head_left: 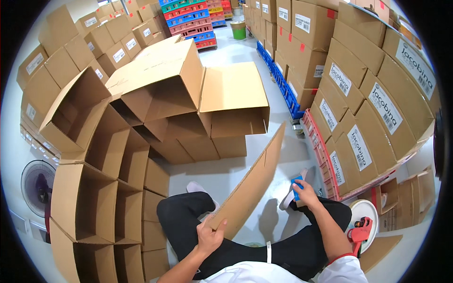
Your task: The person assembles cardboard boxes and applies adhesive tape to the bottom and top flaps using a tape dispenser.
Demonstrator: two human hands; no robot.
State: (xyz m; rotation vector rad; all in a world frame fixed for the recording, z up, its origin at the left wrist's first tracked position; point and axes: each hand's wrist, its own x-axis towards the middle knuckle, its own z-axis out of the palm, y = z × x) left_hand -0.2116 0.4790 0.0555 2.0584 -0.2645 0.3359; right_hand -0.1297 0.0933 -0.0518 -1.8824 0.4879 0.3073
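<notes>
My left hand [212, 234] is closed on the lower edge of a folded-flat cardboard box [252, 185]. The carton stands on edge between my knees, tilted, its far end rising to the right. In my right hand [307, 192], above my right knee, is a small blue object [297, 184] whose kind I cannot make out. The fingers are wrapped round it, and it is apart from the carton. On a white round lid [373, 211] by my right elbow lies a red tape gun [361, 232].
Open empty cartons [96, 203] are stacked at the left, with more open cartons [155, 89] ahead. At the right, labelled boxes [358, 137] stand on a red pallet [322, 153] and a blue pallet [283, 82]. Coloured crates [188, 23] and a green bucket [239, 31] are farther off. A fan [38, 187] stands far left.
</notes>
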